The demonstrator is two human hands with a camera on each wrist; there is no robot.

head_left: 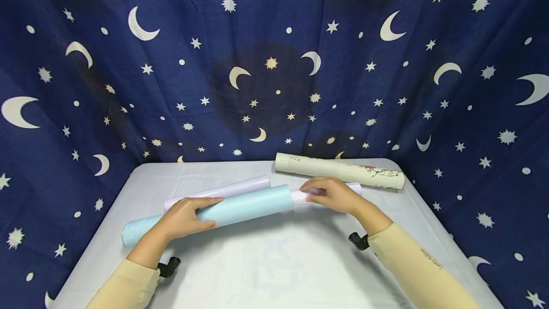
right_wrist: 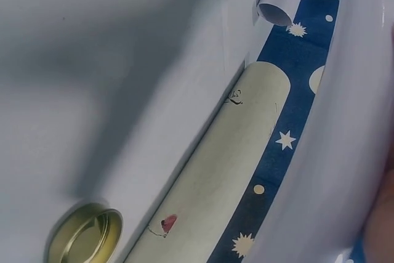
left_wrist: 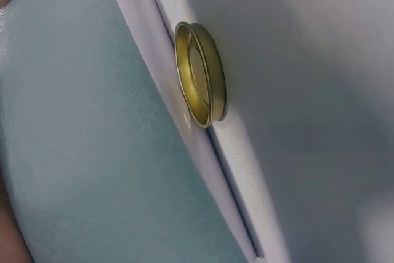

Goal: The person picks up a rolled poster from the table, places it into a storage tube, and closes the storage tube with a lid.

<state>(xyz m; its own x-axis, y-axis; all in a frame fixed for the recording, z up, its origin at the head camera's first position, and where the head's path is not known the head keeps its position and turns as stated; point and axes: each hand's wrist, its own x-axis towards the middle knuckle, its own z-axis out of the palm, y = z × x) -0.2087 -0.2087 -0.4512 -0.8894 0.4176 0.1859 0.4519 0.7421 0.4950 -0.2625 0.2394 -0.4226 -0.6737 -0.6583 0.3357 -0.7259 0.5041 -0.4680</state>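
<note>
Head view: left grip clasps the light-blue roll; right grip pinches the white roll protruding from its end. Beyond the right grip lies a patterned roll.

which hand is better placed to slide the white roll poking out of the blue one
Probably the right hand: it grips the white roll just outside the blue roll, which the left hand holds.
</note>
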